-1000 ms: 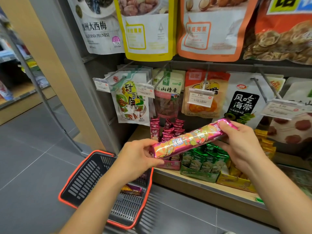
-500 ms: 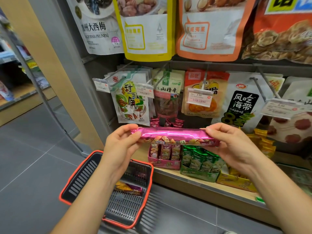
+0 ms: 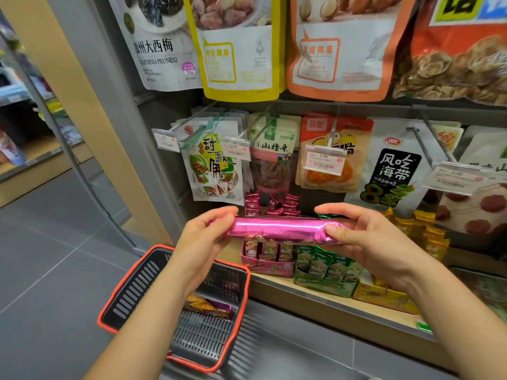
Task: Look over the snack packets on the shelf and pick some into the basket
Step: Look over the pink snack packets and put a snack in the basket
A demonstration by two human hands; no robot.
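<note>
A shopper's left hand (image 3: 203, 239) and right hand (image 3: 367, 242) pinch the ends of a pink packet (image 3: 277, 229), now level and rolled from its printed face to plain foil, so still being inspected, by the look of it. The basket (image 3: 137, 286) waits below the left grip; the shelf (image 3: 274, 294) lies just beyond.

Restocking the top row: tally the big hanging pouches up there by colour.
White plastic pouch printed with prunes: 1
Yellow-bordered plastic pouch: 1
Orange-bordered plastic pouch: 1
Red plastic pouch showing sliced chips: 1
Total: 4
</note>
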